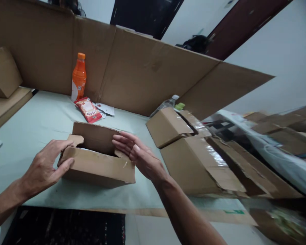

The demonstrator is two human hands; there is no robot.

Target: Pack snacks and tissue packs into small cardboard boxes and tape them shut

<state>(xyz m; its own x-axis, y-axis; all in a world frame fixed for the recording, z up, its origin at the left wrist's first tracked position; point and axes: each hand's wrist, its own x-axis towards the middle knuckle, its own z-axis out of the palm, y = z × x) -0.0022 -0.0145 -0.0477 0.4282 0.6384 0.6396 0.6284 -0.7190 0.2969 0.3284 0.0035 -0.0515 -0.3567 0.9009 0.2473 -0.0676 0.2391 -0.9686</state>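
Note:
A small open cardboard box (97, 168) sits on the pale green table (35, 126) in front of me. My left hand (44, 166) rests against the box's left end, thumb on the front wall and fingers by the left flap, fingers apart. At the box's right end my right hand (137, 154) is held flat, fingers stretched out over the right flap. Neither hand grips anything. The inside of the box is mostly hidden.
An orange drink bottle (79, 77) and a red snack packet (88, 109) stand near the tall cardboard wall (142, 71) at the back. Two taped cardboard boxes (193, 163) lie right of my right hand. Another box (2, 73) sits far left. Clutter fills the right side.

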